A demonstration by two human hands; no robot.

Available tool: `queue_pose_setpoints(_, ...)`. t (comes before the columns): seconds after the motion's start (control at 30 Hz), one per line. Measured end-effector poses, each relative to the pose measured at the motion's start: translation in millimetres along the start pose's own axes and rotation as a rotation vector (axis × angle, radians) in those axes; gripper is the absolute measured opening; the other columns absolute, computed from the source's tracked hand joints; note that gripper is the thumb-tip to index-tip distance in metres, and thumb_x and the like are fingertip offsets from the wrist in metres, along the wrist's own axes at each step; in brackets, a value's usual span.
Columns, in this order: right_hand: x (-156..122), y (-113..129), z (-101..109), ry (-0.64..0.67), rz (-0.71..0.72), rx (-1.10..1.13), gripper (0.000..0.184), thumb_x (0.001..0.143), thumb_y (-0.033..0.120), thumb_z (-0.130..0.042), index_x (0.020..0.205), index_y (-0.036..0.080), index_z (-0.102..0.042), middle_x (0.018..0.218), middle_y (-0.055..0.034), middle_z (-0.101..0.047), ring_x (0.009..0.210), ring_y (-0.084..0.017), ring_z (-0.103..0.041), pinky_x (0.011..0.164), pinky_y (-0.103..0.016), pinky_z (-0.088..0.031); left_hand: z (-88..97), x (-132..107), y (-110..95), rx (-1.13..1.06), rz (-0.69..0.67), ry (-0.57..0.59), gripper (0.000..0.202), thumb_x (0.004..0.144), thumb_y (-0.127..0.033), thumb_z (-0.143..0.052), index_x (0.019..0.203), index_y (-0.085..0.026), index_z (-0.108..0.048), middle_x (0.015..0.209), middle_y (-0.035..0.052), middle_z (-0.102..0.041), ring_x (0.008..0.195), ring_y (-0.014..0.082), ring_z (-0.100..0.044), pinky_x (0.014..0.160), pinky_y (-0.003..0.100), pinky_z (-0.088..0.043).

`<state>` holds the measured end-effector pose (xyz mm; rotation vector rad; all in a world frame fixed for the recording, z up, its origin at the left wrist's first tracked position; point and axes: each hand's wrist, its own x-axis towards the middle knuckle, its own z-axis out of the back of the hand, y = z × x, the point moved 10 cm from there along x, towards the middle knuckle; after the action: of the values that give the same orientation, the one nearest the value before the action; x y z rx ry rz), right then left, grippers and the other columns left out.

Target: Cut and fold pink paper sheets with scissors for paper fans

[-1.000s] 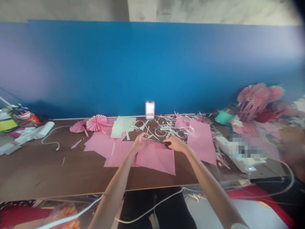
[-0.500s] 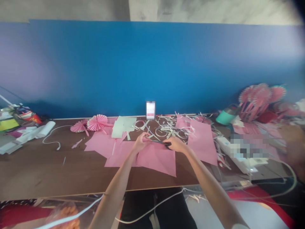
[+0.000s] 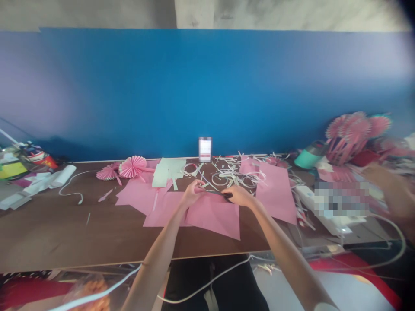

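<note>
The right hand [image 3: 239, 195] covers most of a dark tool [image 3: 227, 195], so its shape is hidden. At 12 o'clock, a small upright card [image 3: 205, 149] is pixelated and unreadable. At 4 o'clock, a pixelated patch [image 3: 341, 199] hides part of a white machine [image 3: 311, 201]. At 3 o'clock, the edge cuts off a blurred arm [image 3: 392, 190], and whose it is cannot be told. At 7 o'clock, the bottom edge cuts off a plastic bag [image 3: 89, 293]. At 9 o'clock, a blurred heap of odds and ends [image 3: 26, 166] runs off the left edge.
</note>
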<state>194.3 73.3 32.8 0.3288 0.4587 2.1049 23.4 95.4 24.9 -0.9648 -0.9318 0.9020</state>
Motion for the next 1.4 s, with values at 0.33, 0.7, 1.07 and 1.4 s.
queue_pose_setpoints(0.33,-2.6,-5.2,0.9,-0.012,-0.006,-0.008,0.037,0.076,0.016,-0.051,0.106,0.027,-0.071,0.102,-0.0014,-0.072,0.091,-0.019,-0.066,0.079,-0.024,-0.044,1.7,-0.9,-1.4,-0.028,-0.007,-0.017,0.035,0.071,-0.032,-0.069,0.101,-0.018,-0.056,0.104,0.0062,-0.063,0.095,0.0191,-0.062,0.084,0.031,-0.046)
queue_pose_setpoints(0.7,-4.3,-5.0,3.1,-0.002,-0.022,0.003,0.038,0.074,0.014,-0.053,0.105,0.027,-0.071,0.101,-0.0021,-0.072,0.091,-0.02,-0.066,0.082,-0.025,-0.046,2.3,-1.3,1.2,0.004,0.005,-0.035,0.031,0.073,-0.033,-0.067,0.098,-0.018,-0.055,0.095,0.0048,-0.066,0.092,0.0187,-0.063,0.085,0.031,-0.046)
queue_pose_setpoints(1.07,-6.2,-5.6,4.1,-0.005,-0.026,-0.022,0.039,0.073,0.013,-0.053,0.104,0.028,-0.072,0.098,-0.0011,-0.073,0.087,-0.019,-0.066,0.08,-0.025,-0.046,3.3,-0.6,-6.3,0.042,-0.022,-0.03,0.025,0.073,-0.032,-0.065,0.093,-0.018,-0.058,0.091,0.0041,-0.065,0.09,0.0181,-0.062,0.087,0.031,-0.045)
queue_pose_setpoints(1.4,-7.3,-6.1,2.1,-0.019,-0.036,-0.038,0.037,0.074,0.014,-0.054,0.103,0.028,-0.072,0.096,-0.0015,-0.073,0.087,-0.019,-0.066,0.079,-0.024,-0.046,-0.5,-0.6,-5.6,0.047,-0.038,-0.012,0.026,0.074,-0.033,-0.065,0.094,-0.018,-0.058,0.09,0.0044,-0.066,0.09,0.0189,-0.063,0.089,0.033,-0.044)
